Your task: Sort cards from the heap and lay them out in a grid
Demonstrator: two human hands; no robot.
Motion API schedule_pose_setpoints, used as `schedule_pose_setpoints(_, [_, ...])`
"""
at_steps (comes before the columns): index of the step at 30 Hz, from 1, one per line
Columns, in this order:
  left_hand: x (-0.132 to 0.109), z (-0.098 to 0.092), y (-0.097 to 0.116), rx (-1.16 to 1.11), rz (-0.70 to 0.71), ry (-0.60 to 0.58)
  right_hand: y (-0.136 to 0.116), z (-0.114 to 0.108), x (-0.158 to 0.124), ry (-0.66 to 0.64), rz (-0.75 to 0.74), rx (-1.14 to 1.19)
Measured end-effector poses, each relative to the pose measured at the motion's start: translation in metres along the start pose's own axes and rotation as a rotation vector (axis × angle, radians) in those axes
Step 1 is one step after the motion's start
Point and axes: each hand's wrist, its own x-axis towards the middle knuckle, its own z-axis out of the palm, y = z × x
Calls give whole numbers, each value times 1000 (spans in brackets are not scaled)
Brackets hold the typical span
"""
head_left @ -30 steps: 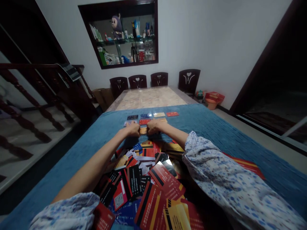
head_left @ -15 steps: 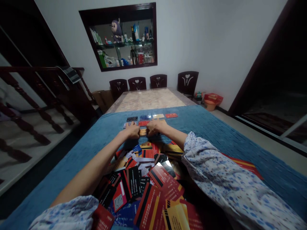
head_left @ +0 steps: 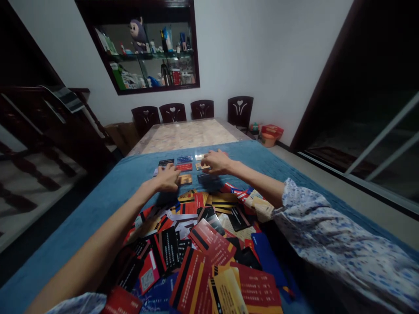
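My left hand (head_left: 168, 179) rests on the blue cloth (head_left: 98, 205) with its fingers curled. Its fingertips touch the left edge of an orange card (head_left: 186, 179) that lies flat. My right hand (head_left: 218, 161) reaches further out, its fingers stretched flat over a yellowish card (head_left: 200, 166) in the laid-out rows. Those rows also hold a dark card (head_left: 166, 162), a blue card (head_left: 185, 159) and a red card (head_left: 184, 167). Another dark card (head_left: 206, 178) lies just below my right hand. A big loose pile of cards (head_left: 203, 235) lies between my forearms.
The blue cloth covers the near part of a long table, and its marble top (head_left: 186, 135) is bare beyond. Several dark chairs (head_left: 202, 109) stand at the far end under a wall niche (head_left: 147, 48) with bottles. A stair railing (head_left: 49, 126) is at left, a red basin (head_left: 270, 132) at right.
My hands have come apart from the orange card they both pinched. The right hand moved up and right onto the rows, and a dark card now lies below it. The view swung right.
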Motion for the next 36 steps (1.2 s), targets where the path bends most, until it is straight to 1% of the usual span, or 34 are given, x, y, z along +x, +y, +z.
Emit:
schedule_pose_setpoints(6, [-6,-16,28,-69,99,104,20,-3,-46,59,84,-19])
schedule_pose_setpoints(12, [-4,-22,66,-109,225,154,38,3,-90,61,111,-12])
schedule_pose_setpoints(16, [-2,-23,93,-162,333,180,51,12,-118,65,117,27])
schedule_pose_setpoints(23, [0,-23,145,-218,534,258,78,37,-162,69,98,127])
schedule_pose_setpoints(26, [3,-20,167,-256,609,302,87,46,-175,76,89,179])
schedule_pose_setpoints(31, [5,-17,199,-225,748,311,93,59,-186,132,114,229])
schedule_pose_setpoints(34, [5,-17,211,-204,816,301,91,63,-189,143,126,253])
schedule_pose_setpoints(36, [7,-15,216,-192,846,279,89,65,-191,149,129,268])
